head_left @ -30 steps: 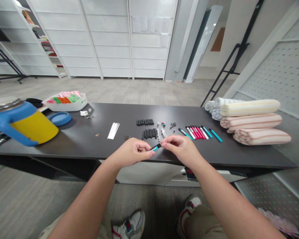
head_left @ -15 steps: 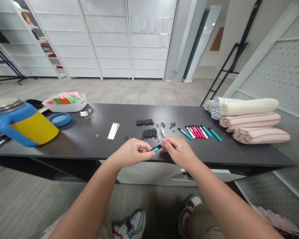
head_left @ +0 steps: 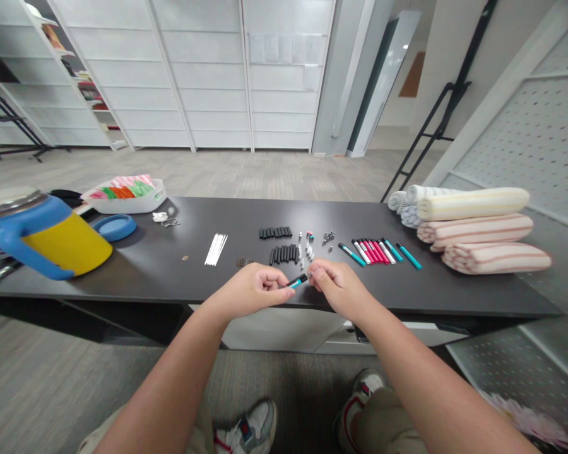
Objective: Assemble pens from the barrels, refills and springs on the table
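A short teal pen barrel with a black end (head_left: 298, 281) is pinched in my left hand (head_left: 250, 291), its black end pointing right. Close by that end, the closed thumb and fingers of my right hand (head_left: 337, 285) pinch a tiny part, mostly hidden. Beyond my hands lie black sleeves (head_left: 284, 254) in two rows, small white and coloured pieces (head_left: 309, 248) and small silvery metal parts (head_left: 329, 237). Teal, red and white pen barrels (head_left: 376, 251) are lined up to the right. Thin white sticks like refills (head_left: 216, 249) and small springs (head_left: 244, 261) lie left.
On the dark table (head_left: 194, 217), a blue and yellow jug (head_left: 61, 243), a blue lid (head_left: 115, 227) and a white basket (head_left: 137, 200) of colourful packets occupy the left. Scissors (head_left: 171, 222) lie near the basket. Rolled towels (head_left: 483, 226) are stacked at the right end.
My right hand has shifted very slightly right, leaving a small gap at the pen barrel's black end. My left hand keeps its hold on the barrel.
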The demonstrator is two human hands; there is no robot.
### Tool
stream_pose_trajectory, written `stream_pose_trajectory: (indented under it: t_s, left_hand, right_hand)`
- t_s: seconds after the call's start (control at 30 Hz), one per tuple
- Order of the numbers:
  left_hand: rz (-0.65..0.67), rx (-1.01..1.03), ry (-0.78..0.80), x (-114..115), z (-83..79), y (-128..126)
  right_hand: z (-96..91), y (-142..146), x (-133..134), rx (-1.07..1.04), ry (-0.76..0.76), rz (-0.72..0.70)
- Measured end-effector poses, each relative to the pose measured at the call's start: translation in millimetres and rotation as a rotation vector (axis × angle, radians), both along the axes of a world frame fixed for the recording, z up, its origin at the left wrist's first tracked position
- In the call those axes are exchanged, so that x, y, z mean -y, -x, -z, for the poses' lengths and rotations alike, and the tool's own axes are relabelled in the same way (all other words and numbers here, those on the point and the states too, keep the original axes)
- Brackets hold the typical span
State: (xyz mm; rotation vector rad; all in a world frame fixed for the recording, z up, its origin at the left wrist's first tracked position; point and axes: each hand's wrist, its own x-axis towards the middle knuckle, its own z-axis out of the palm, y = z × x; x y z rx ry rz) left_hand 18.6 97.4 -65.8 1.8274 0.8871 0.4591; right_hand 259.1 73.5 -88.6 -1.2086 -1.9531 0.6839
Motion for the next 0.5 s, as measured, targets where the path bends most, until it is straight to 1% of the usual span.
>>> stream_pose_trajectory:
  t_s: [0.17, 0.37, 0.5]
  left_hand:
    - [0.017, -0.008, 0.002, -0.1, -0.5, 0.6]
    - [0.001, -0.012, -0.008, -1.2, 2.1, 1.1]
    - [0.005, -0.011, -0.001, -2.1, 4.3, 0.8]
  right_hand:
    - [-0.6, 0.0, 0.1, 0.035, -0.003, -0.015]
    - [-0.5, -0.9, -1.3, -0.015, 0.033, -0.018]
    - [-0.8, -0.7, -1.7, 0.031, 0.015, -0.020]
